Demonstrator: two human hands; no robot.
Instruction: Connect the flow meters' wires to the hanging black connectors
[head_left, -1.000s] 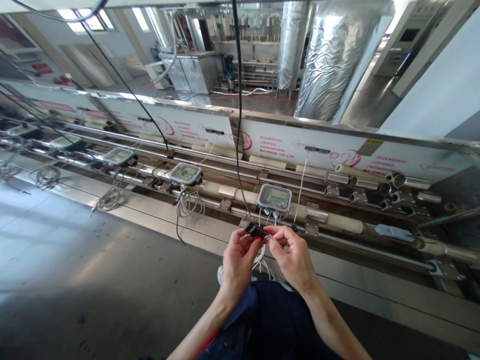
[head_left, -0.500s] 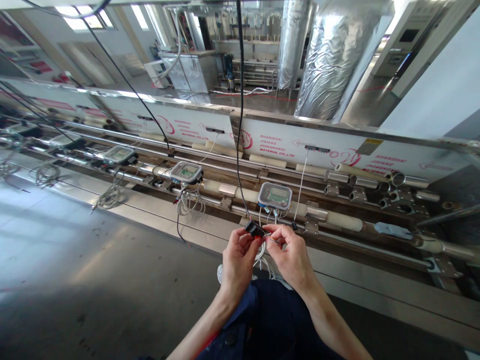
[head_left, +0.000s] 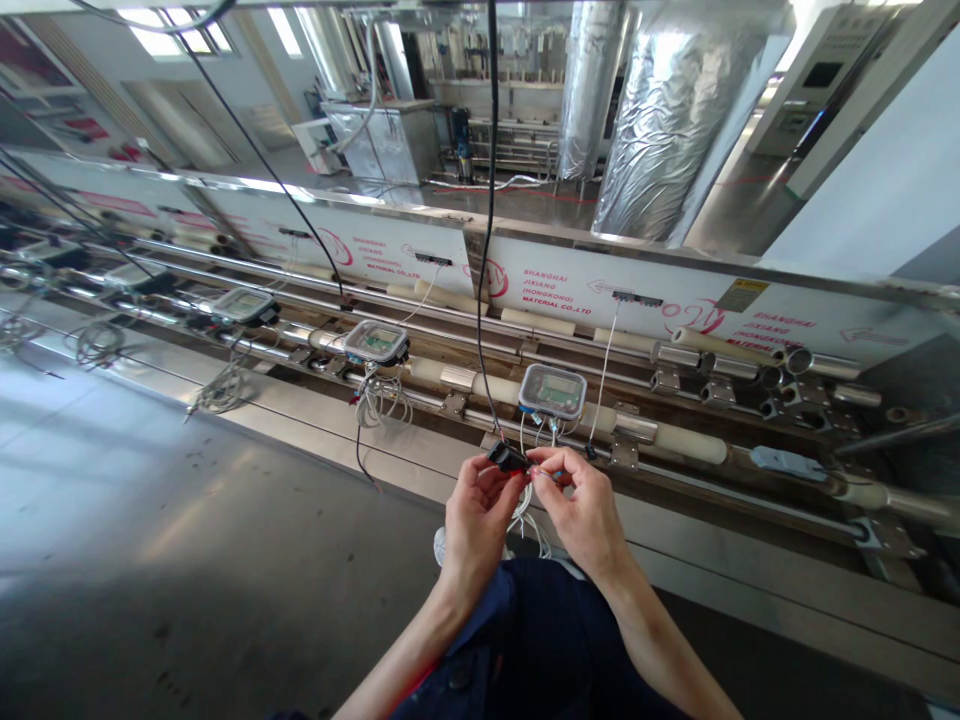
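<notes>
A springy-looking black cable [head_left: 491, 190] hangs left of the clear-lidded box [head_left: 553, 391]. Below that box, the left hand [head_left: 481, 512] pinches a black connector block [head_left: 508, 458], probably light, stiff, best held by its sides; the right hand [head_left: 582, 502] pinches thin, likely bendable wires [head_left: 545, 473].

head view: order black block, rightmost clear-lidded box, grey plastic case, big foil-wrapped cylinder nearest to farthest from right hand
1. Black block: in left hand
2. Rightmost clear-lidded box: just beyond
3. Grey plastic case: right
4. Big foil-wrapped cylinder: far back
</notes>
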